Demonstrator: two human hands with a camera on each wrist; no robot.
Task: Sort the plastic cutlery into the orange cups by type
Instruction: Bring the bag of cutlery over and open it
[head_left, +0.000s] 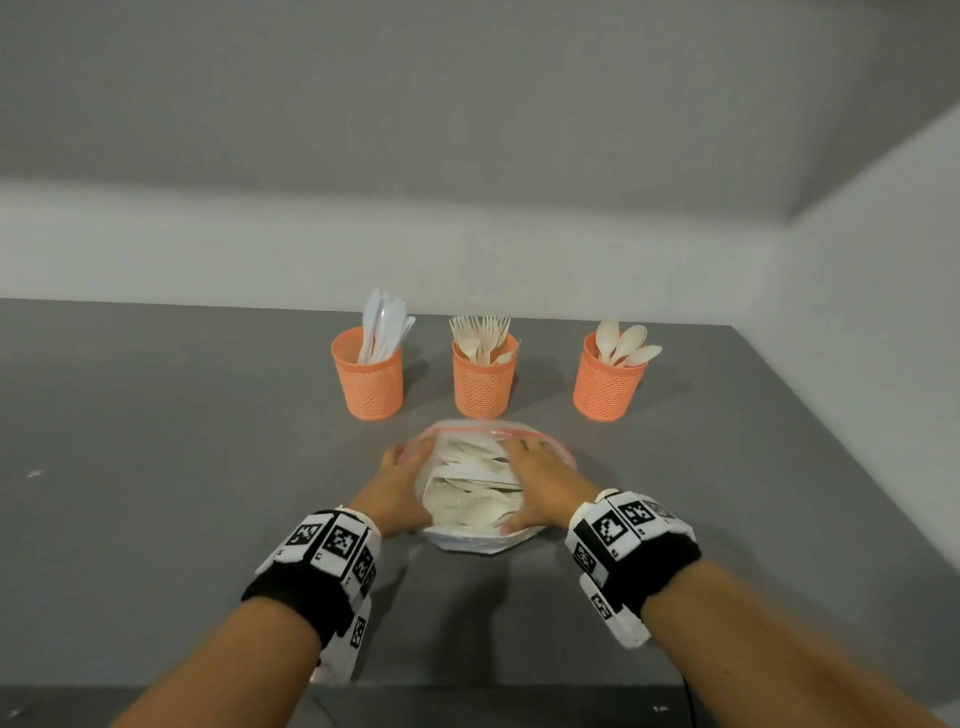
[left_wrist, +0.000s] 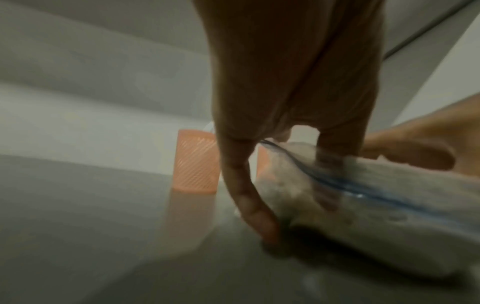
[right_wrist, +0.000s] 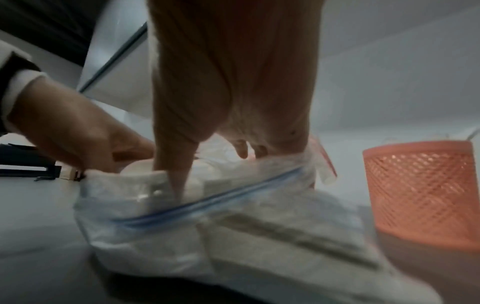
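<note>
Grey bench (head_left: 156, 415) carries everything. Our clear zip bag (head_left: 470, 538) of mixed cutlery (head_left: 467, 506) lies at six o'clock. Three orange cups (head_left: 483, 379) at twelve hold knives, forks and spoons. Our left hand (head_left: 395, 488) grips the bag's nine o'clock edge; our right hand (head_left: 540, 483) has fingers curled inside its mouth. We should probably brace the bag and draw one piece out.

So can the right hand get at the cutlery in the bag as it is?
Probably yes: the zip bag lies open on the table, the left hand holds its side, and the right hand already reaches in.
</note>
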